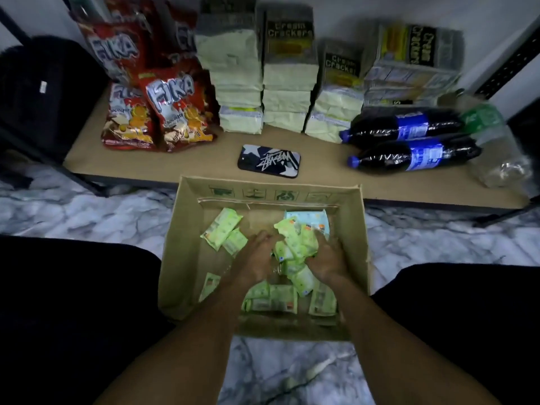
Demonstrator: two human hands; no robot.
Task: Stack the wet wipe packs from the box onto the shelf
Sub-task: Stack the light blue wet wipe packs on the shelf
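An open cardboard box [187, 244] stands on the marble floor in front of a low shelf board [315, 173]. Inside lie several green wet wipe packs and one light blue pack [306, 219] at the back right. Both my hands are down in the box. My left hand [254, 257] and my right hand [327, 260] close in from either side on a bunch of green packs [295, 244] and hold it between them. Loose green packs lie at the back left [223, 230] and along the near side [271, 299].
On the shelf board stand red snack bags [172, 112] at the left and stacks of cream cracker packs [289, 83] in the middle. Two dark soda bottles [409, 141] lie at the right, a phone [268, 160] near the front edge. My dark-clad knees flank the box.
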